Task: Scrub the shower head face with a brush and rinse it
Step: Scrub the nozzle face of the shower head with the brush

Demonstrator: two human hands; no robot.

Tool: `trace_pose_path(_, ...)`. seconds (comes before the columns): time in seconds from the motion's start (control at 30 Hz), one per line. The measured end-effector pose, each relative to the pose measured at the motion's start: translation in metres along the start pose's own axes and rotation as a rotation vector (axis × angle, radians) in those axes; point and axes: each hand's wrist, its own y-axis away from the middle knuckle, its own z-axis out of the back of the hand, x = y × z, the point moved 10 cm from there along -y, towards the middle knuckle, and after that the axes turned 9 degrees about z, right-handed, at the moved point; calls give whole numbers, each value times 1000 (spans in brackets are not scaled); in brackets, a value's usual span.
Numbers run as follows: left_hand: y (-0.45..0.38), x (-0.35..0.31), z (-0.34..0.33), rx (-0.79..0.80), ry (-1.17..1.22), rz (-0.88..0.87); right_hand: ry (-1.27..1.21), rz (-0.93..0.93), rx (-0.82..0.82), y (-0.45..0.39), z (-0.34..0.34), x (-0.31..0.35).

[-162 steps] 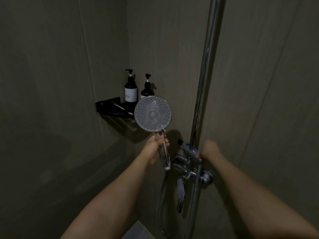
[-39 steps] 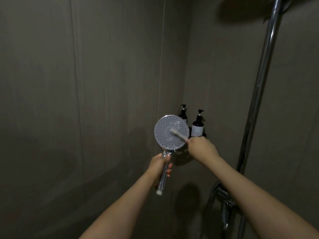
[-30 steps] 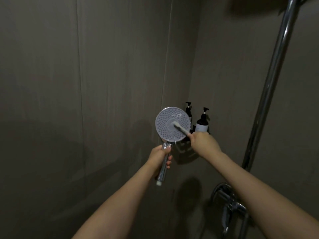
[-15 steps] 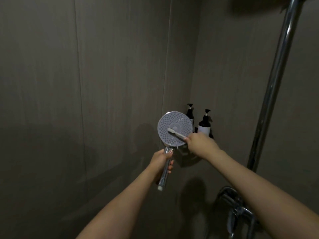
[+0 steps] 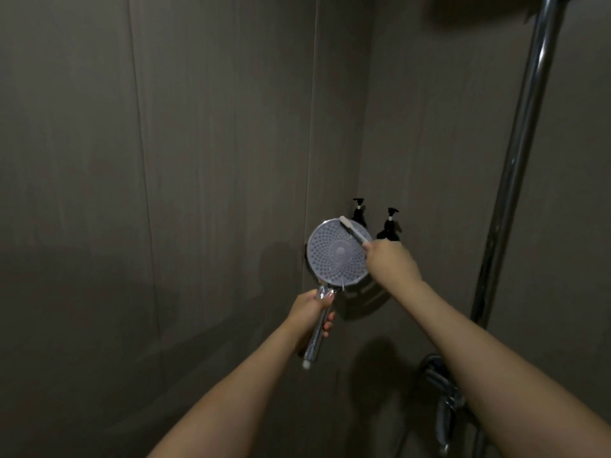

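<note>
Left hand (image 5: 310, 312) clenches the shower head (image 5: 337, 252) by its handle, face turned toward me so I can reach every nozzle. Right hand (image 5: 390, 262) grips the brush (image 5: 353, 231), bristles at the face's upper rim, mid-scrub I judge.

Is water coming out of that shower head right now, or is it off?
Apparently off. No spray shows at the shower head face, while the right hand holds the brush at its upper rim.

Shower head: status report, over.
Left hand grips shower head handle. Right hand holds brush, bristles at face's upper rim. Face toward camera. Nothing in the way.
</note>
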Motion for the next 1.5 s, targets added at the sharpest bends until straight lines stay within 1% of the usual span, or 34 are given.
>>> trace_pose_path(0.1,1,0,0,-2,34,5,4,19,111,0,-13,-3)
trace_pose_path(0.2,0,-3,5,-12,62,-1,83,21,66,2,0,-9)
trace_pose_path(0.3,1,-2,12,-30,58,1,72,39,169,6,-10,-10)
trace_pose_path(0.4,1,0,13,-30,68,-1,124,32,77,4,4,-10)
trace_pose_path(0.43,1,0,13,-34,68,-1,83,22,91,4,1,-11)
trace_pose_path(0.47,2,0,13,-38,66,1,69,24,149,5,-4,-10)
trace_pose_path(0.53,3,-2,12,-33,67,-3,98,54,189,9,-10,-6)
trace_pose_path(0.6,3,-3,11,-24,80,-11,142,71,129,10,-3,-5)
trace_pose_path(0.7,4,-2,11,-29,77,-6,94,72,183,14,-10,-4)
trace_pose_path(0.77,4,-1,12,-29,73,-6,110,56,113,14,-2,-4)
trace_pose_path(0.87,5,4,15,-41,73,3,90,25,150,15,-4,-8)
trace_pose_path(0.97,6,7,18,-45,92,3,104,8,96,17,4,-11)
trace_pose_path(1.07,7,5,18,-43,103,-8,51,16,237,22,-11,-14)
trace_pose_path(1.1,7,3,18,-43,104,-12,74,26,235,23,-11,-15)
trace_pose_path(1.17,7,0,18,-41,109,-15,116,62,148,24,-2,-15)
trace_pose_path(1.2,6,0,17,-41,106,-13,127,76,140,24,-2,-16)
trace_pose_path(1.27,7,1,19,-46,94,-5,139,74,204,26,-10,-19)
trace_pose_path(1.37,7,6,18,-57,94,4,145,62,117,26,0,-21)
trace_pose_path(1.47,6,9,13,-57,81,6,162,66,209,29,-13,-17)
trace_pose_path(1.5,6,10,12,-57,85,5,195,82,183,28,-12,-11)
